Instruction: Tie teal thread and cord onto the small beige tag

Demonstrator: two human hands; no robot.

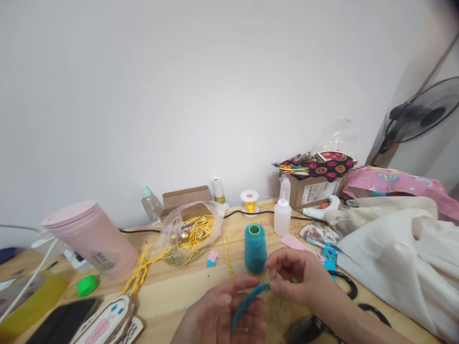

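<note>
A slim teal bundle of thread [247, 303] lies curved across the fingers of my left hand [222, 315], which is turned palm up and loosely cupped around it. At the bundle's upper end, where a small green-yellow bit shows, my right hand [301, 277] has its thumb and fingers pinched together. Its fingertips partly hide that end. Just behind both hands a large teal thread spool [255, 251] stands upright. Black-handled scissors [347, 286] lie under and beside my right wrist, partly covered by it.
At the left are a pink tumbler [93, 239], a phone [62, 320], yellow tape [39, 301] and wooden tags [107, 325]. Behind stand a bag of yellow cord [195, 229], a gold thread spool [249, 203] and a white bottle [282, 220]. Cream cloth [390, 243] covers the right side.
</note>
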